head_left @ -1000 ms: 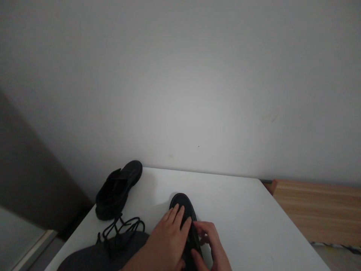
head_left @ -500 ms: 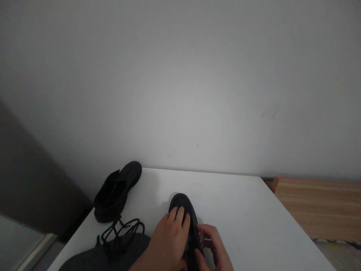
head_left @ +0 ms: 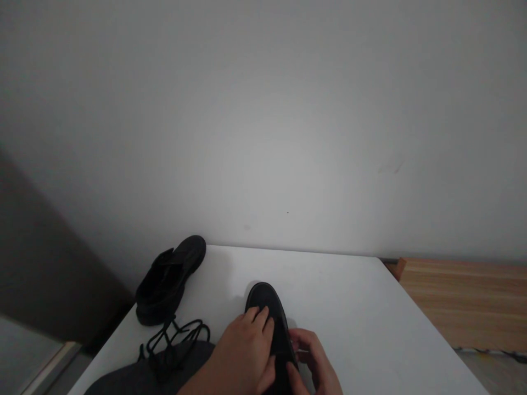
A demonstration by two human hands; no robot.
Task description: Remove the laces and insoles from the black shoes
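Note:
A black shoe lies on the white table, its rounded toe pointing away from me and its heel out of the frame. Over its upper bends my left hand, fingers on the front part and thumb further back, closed on the shoe. My right hand grips the same shoe along its right side, fingertips at the sole edge and thumb on the upper. A second black shoe with a strap stands apart at the far left edge of the table. The palms and the near end of the held shoe are hidden.
Dark grey cloth with looped black cords lies at the table's front left. A pale wall rises behind the white table. To the right is a wooden surface.
My left hand has slid slightly back toward me along the shoe, and its thumb now shows over the upper. The right hand and both shoes are nearly unchanged.

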